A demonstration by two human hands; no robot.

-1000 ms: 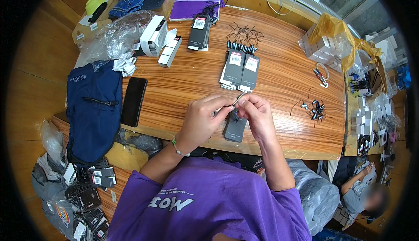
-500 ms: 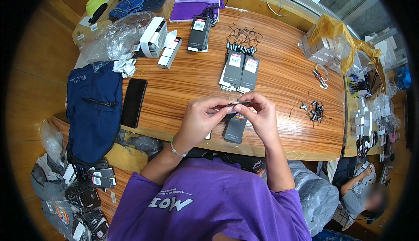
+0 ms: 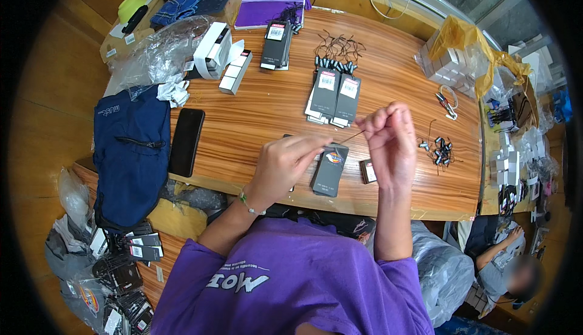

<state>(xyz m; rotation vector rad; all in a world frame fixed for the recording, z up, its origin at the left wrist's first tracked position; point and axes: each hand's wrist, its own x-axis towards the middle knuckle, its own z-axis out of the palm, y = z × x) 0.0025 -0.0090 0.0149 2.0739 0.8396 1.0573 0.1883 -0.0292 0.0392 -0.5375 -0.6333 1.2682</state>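
A thin dark cord [image 3: 351, 137] is stretched between my two hands above the table. My left hand [image 3: 282, 168] pinches its near end, and the fingers of my right hand [image 3: 392, 144] are closed on the other end, higher and to the right. Edges of something dark show around my left hand, which mostly hides it. Between the hands lies a stack of black hang tags [image 3: 328, 177] with a coloured logo on top. A small dark-edged piece with a white label [image 3: 368, 171] lies beside my right wrist.
Two stacks of labelled tags with strings [image 3: 337, 95] lie beyond my hands. Another tag stack [image 3: 276, 45] is further back. Loose strings [image 3: 440, 153] lie at right, near a snipping tool [image 3: 446, 104]. A phone [image 3: 186, 142] and blue bag [image 3: 130, 153] are at left.
My hands have moved apart, the right one up and to the right, with the cord now stretched between them. The small labelled piece now shows beside my right wrist.
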